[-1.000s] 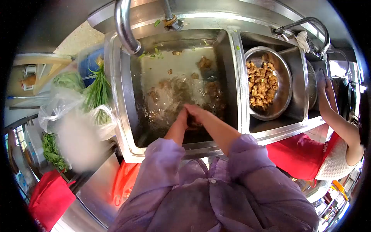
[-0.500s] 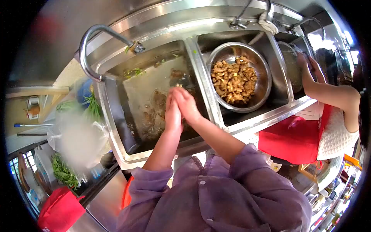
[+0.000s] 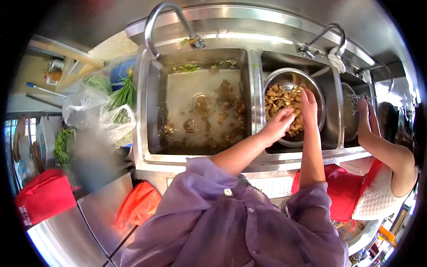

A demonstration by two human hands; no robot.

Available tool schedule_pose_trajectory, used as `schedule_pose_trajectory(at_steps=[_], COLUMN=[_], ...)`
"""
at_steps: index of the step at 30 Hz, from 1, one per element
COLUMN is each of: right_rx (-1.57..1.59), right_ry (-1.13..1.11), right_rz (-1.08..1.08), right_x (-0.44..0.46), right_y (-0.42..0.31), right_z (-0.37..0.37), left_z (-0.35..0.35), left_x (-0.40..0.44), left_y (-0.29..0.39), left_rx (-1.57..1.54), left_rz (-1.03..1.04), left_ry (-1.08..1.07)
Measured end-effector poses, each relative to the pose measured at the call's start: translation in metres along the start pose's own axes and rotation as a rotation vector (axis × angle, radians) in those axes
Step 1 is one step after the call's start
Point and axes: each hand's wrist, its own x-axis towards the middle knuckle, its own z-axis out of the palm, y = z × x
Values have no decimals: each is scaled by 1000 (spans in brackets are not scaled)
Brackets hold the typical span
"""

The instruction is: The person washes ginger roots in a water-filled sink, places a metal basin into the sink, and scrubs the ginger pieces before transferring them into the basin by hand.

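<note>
A round steel bowl [image 3: 321, 99] holds many brown, wet chunks [image 3: 281, 99] that look like pieces of meat, and it sits in the middle sink basin. My right hand [image 3: 309, 106] is over the right part of the bowl, its fingers stretched out. Lower and to the left, my left hand [image 3: 280, 125] is above the bowl's front left rim, palm turned inward and fingers loosely curved apart. I see nothing clearly held in either hand. Cloudy water with brown bits and green scraps lies in the left sink basin [image 3: 151, 111].
Curved faucets [image 3: 151, 33] rise behind the basins. At the right sink, another person's hands [image 3: 364, 109] work over a bowl. Green vegetables [image 3: 122, 95] and plastic bags [image 3: 84, 104] lie at left; a red bag [image 3: 44, 196] and an orange bag [image 3: 138, 202] are nearer.
My hands were pressed together above the left basin. They have moved right to the steel bowl and come apart. The view has shifted too.
</note>
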Motion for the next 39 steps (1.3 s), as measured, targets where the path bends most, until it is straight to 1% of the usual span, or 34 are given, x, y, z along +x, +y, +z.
schedule_pose_trajectory(at_steps=[1,2,3,4,5,6,7,8,10,11,12,13,14,16,17,18,19,21,22,23,25,26,27,29,31,33,34,35,36,38,39], right_rx=[-62,-89,-177,-106,-234,-259,-480,-742,-997,-1069,-1140,-1147,-1152,-1077,-1066,-1068,-1149,-1211,-1087,-961,-699,-567,-560,-520,-481,-456,-236,-14,-13,415,422], right_ry=[30,-15,-44,-159,-285,-459,-523,-582,-547,-585,-622,-742,-745,-677,-554,-546,-728,-903,-926,-948,-979,-993,-986,-1062,-1143,-1183,-1172,-1152,-1156,-1050,-1053], right_rz=[-169,-239,-356,-310,-402,-346,-399,-302,-196,-129,-58,159,181,278,171,192,283,391,480,566,723,793,798,898,997,1042,1142,1231,1227,1256,1252], right_x=[-3,-21,-24,-25,-42,-42,-46,-47,-49,-41,-34,-32,-34,-42,-48,-51,-54,-62,-68,-77,-95,-102,-107,-120,-136,-144,-146,-150,-157,-165,-169], right_y=[-2,-29,-30,-25,-46,-38,-32,-18,23,58,85,80,89,110,135,145,152,174,199,229,278,287,284,250,201,155,130,118,110,96,91], right_z=[15,34,59,90,112,144,171,200,241,256,263,263,266,265,267,268,269,274,279,284,292,292,293,301,311,311,307,308,313,324,326], left_z=[-23,-48,-84,-122,-162,-220,-233,-279,-329,-344,-354,-363,-370,-377,-405,-413,-417,-439,-449,-436,-403,-390,-378,-365,-362,-363,-363,-353,-349,-348,-319], left_x=[-9,-19,-20,-32,-39,-34,-56,-62,-77,-84,-92,-95,-94,-91,-83,-76,-72,-64,-60,-59,-56,-55,-55,-53,-53,-55,-56,-59,-63,-63,-76], left_y=[-8,-7,-14,-14,-17,-39,-18,-35,-55,-63,-73,-80,-89,-106,-146,-167,-182,-251,-284,-273,-248,-240,-237,-237,-241,-244,-240,-220,-212,-202,-157], left_rx=[-30,-23,-6,23,189,572,646,671,1104,1102,1141,1181,1183,982,1063,1072,1196,1272,1308,1267,1111,1029,949,785,607,384,226,-23,-21,-602,-616], left_rz=[68,141,99,131,193,168,-74,-119,-290,-305,-423,-539,-549,-703,-756,-757,-786,-793,-790,-798,-792,-787,-778,-757,-740,-722,-726,-790,-788,-625,-498], left_ry=[25,140,221,271,409,548,731,727,874,861,912,961,940,880,723,702,494,340,264,219,214,228,249,310,391,486,534,571,576,625,659])
